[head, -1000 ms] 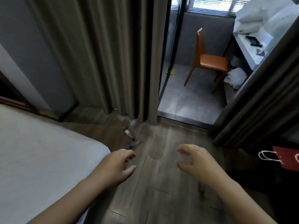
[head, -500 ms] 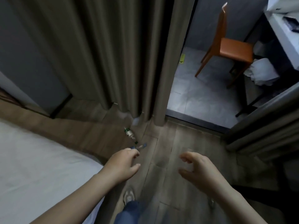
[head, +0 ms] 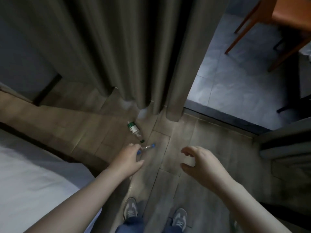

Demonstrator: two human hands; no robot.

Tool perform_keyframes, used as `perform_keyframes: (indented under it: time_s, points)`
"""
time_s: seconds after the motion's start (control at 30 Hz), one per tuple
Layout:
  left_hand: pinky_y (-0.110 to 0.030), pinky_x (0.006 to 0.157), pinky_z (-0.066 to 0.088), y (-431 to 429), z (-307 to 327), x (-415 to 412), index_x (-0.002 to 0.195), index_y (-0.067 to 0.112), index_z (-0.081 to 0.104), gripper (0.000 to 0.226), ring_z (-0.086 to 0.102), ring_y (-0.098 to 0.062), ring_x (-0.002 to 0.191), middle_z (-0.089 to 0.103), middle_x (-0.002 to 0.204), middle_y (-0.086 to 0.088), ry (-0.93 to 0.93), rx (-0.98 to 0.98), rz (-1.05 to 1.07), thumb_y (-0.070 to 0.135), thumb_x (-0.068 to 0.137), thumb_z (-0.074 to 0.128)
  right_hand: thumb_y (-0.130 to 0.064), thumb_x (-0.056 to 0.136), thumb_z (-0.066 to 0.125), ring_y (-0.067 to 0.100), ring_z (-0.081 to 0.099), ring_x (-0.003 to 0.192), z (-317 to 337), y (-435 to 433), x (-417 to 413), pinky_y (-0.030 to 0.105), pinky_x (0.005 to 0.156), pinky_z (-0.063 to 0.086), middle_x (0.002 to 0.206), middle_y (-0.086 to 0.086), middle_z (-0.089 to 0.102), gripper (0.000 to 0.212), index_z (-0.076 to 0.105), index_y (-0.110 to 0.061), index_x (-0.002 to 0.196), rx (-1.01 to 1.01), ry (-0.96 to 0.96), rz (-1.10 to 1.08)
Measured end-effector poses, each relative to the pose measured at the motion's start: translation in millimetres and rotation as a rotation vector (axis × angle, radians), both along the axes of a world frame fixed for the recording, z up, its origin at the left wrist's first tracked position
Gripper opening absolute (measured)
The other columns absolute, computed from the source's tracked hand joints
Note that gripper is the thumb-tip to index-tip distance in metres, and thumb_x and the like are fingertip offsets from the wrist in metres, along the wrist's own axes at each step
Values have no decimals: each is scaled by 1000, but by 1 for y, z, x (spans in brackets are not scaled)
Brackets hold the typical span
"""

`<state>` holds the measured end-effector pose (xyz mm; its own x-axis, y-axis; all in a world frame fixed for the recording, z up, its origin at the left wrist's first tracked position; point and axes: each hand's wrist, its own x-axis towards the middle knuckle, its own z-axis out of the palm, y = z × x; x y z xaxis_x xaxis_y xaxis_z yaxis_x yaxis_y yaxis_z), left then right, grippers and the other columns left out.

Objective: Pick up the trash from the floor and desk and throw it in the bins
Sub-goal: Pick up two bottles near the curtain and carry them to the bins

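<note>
Head view: floor trash waited, nothing binned yet.
Left grip [head: 130,157] and right grip [head: 200,163] hung loosely spread, empty; green-capped bottle [head: 134,132] and blue-capped bottle [head: 149,147] lay mid-frame on the floor [head: 210,140].

Two bottles on the floor [head: 193,140] ahead of you: far bottle [head: 134,132] just before the curtain [head: 134,56] hem, near bottle [head: 148,147] just this side of it, one end hidden behind your left hand [head: 130,158]. Your right hand [head: 202,163] is well right of both. On your left: bed [head: 33,182]. Far right, past the threshold [head: 227,120]: chair [head: 277,22].
</note>
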<state>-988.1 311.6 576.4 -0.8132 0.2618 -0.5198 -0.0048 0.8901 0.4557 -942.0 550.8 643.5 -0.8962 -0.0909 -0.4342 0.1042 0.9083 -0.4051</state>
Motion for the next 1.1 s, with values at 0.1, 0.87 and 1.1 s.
perform_keyframes:
  time_s: [0.1, 0.87, 1.1]
  points:
    - [-31, 93, 45, 4, -77, -19, 124, 14, 53, 46, 54, -22, 111, 54, 124, -6, -7, -57, 43, 33, 84, 65, -38, 84, 65, 7, 54, 110, -70, 9, -24, 20, 90, 43, 118, -11, 60, 44, 55, -30, 126, 5, -5, 25]
    - [-35, 81, 49, -34, -573, -75, 109, 16, 55, 48, 55, -22, 97, 54, 107, -3, 301, -204, -122, 42, 72, 71, -39, 87, 63, 4, 54, 102, -569, -19, -104, 20, 86, 49, 120, -11, 56, 46, 49, -32, 130, 79, 134, 257]
    - [-28, 81, 45, -39, -603, -57, 123, 20, 46, 68, 54, -19, 102, 52, 117, -2, 187, -186, -22, 47, 68, 75, -36, 88, 62, 6, 54, 105, -577, -33, -103, 20, 87, 47, 121, -8, 57, 45, 50, -28, 131, 42, 79, 247]
